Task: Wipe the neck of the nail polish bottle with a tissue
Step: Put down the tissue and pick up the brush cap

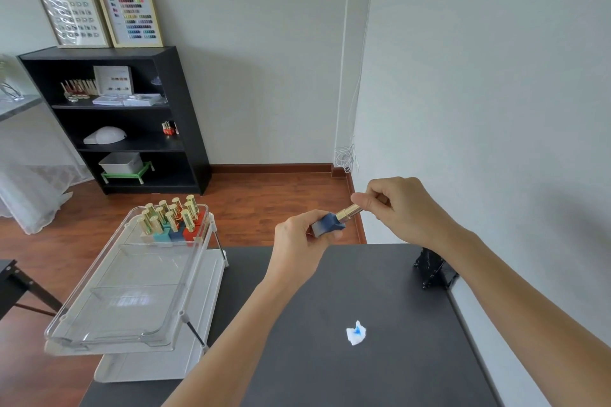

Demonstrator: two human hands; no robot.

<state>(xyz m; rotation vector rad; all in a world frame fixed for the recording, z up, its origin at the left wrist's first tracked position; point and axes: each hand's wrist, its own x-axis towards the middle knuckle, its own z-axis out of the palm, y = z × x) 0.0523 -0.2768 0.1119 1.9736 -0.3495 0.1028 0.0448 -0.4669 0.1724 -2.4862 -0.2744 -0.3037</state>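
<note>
A dark blue nail polish bottle [325, 224] is held in the air above the far edge of the black table [380, 277], tilted with its gold cap [348, 211] pointing up and right. My left hand [302, 241] grips the blue body from below. My right hand [396, 205] pinches the gold cap with thumb and fingers. The cap sits against the bottle, so the neck is hidden. A small crumpled white tissue [356, 333] with a blue stain lies on the table, near me and apart from both hands.
A clear two-tier acrylic rack [132, 277] stands at the table's left edge, with several gold-capped polish bottles [172, 221] at its far end. A black clamp-like object [429, 269] sits at the table's right edge by the wall. A black shelf unit [125, 122] stands across the room.
</note>
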